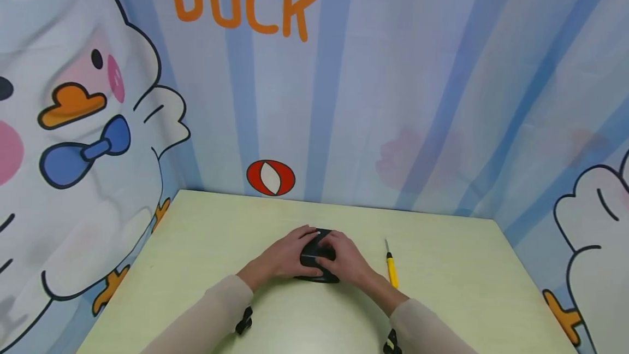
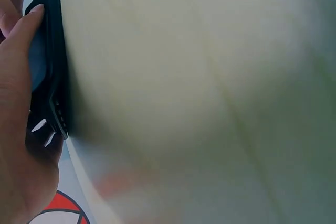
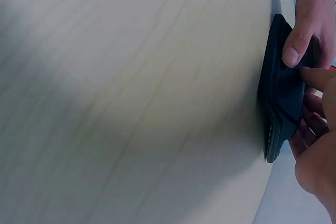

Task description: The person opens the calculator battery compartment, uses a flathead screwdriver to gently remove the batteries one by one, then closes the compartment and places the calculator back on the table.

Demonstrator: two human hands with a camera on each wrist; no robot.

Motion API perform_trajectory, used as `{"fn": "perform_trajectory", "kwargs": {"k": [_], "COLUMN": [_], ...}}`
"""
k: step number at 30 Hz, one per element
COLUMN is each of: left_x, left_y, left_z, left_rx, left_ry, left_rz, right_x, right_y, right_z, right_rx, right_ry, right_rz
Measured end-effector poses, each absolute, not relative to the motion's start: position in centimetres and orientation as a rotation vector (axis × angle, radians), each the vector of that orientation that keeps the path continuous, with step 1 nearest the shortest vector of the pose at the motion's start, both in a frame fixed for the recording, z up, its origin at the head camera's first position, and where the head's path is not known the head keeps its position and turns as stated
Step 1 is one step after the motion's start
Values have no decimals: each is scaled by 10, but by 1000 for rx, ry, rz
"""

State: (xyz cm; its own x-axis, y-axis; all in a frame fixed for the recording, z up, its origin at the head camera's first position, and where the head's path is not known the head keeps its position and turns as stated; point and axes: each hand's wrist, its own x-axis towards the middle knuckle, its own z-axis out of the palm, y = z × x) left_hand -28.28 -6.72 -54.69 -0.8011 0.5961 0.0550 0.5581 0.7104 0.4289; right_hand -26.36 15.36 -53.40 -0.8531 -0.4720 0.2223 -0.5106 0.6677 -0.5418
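Observation:
A flat black plastic device (image 1: 310,255) with a raised middle and small slots along one edge lies on the table; its exact kind is unclear. My left hand (image 1: 287,253) grips its left side, thumb along the near part and fingers over the far part. From the right, my right hand (image 1: 348,258) holds it with bent fingers and a thumb on the raised middle. In the left wrist view the left thumb presses on the device (image 2: 55,66). The right wrist view has both hands around the device (image 3: 281,85), with some fingertips hidden behind it.
A screwdriver (image 1: 391,269) with a yellow and black handle lies right of the device, its shaft pointing away and its near end beside the right forearm. The pale wooden table (image 1: 221,223) meets a printed duck curtain (image 1: 363,97) at the back and sides.

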Motion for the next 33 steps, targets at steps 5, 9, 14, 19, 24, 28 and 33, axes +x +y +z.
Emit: {"fn": "perform_trajectory", "kwargs": {"k": [5, 9, 14, 19, 24, 28, 33], "left_x": [-285, -288, -290, -291, -290, -290, -290], "left_y": [-64, -61, -60, -61, -63, -63, -62], "left_z": [-545, -551, -557, -555, -554, -551, -548], "left_rx": [973, 981, 983, 963, 950, 949, 966], "left_ry": [2842, 2851, 2846, 2829, 2817, 2827, 2843], "left_rz": [595, 526, 527, 564, 568, 550, 519], "right_x": [-265, -264, -262, -264, -263, -262, -261], "right_y": [155, 157, 157, 155, 152, 151, 151], "right_z": [-536, -537, -537, -538, -537, -535, -533], "right_rx": [844, 863, 868, 910, 918, 917, 918], "right_ry": [-2800, -2811, -2822, -2799, -2799, -2806, -2802], "right_rz": [897, 876, 864, 832, 833, 855, 871]}}
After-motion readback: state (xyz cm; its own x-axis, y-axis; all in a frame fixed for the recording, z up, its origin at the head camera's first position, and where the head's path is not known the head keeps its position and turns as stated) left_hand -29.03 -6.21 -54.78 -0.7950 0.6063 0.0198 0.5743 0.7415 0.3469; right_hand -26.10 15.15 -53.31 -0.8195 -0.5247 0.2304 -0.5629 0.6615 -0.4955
